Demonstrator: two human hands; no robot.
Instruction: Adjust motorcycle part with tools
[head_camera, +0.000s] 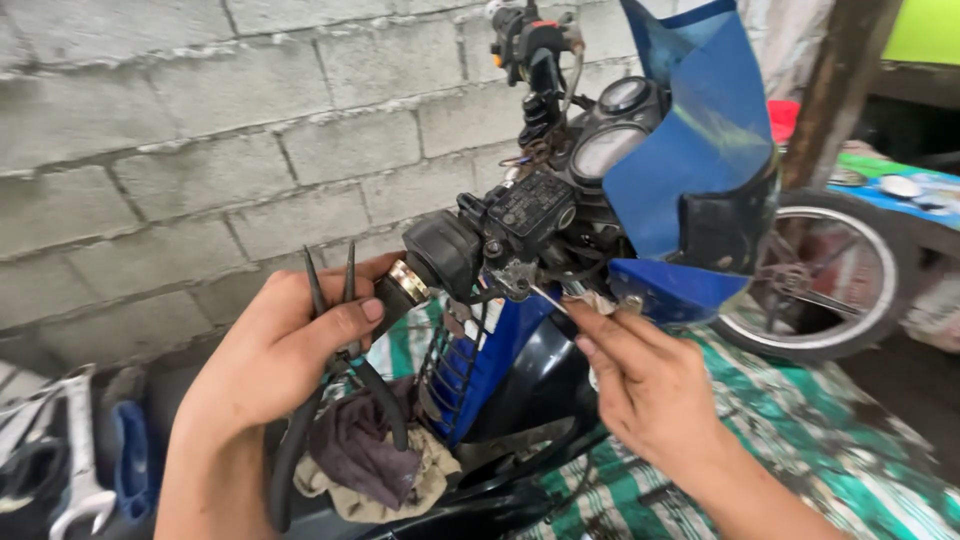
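**A:** Head view, left side. What does the grip show?

**B:** The left hand (285, 345) is wrapped around the handlebar end, just outboard of the black rubber switch housing (442, 252) and its brass-coloured collar (408, 283). The same hand pins a pair of black-handled needle-nose pliers (335, 350) against the palm, thumb pressed over the pivot. The tips point up, above the knuckles; the handles hang below the wrist, over a crumpled grey and tan rag (375, 460).

**A:** Right side?

**B:** The right hand (640, 385) has thumb and forefinger pinched together on a small metal part at the lever pivot bracket (520, 280), directly beneath the black rectangular brake fluid reservoir (530, 205). What exactly is pinched is too small to tell. A thin bright wire or pin (548, 298) runs from the fingertips to the bracket.

**A:** Surroundings?

**B:** Blue motorcycle fairing (700, 140) above the right hand; grey block wall (180, 120) behind the left; chrome open-end spanners (75, 450) below and outside the left wrist.

**A:** Hazards?

**B:** In my judgement:
1. The pliers are held by thumb pressure only. A shift of the left grip could drop them.
2. The pinched part is small. A slip of the fingertips could lose it into the bodywork below.
3. The upturned plier tips stand close to the left fingers.
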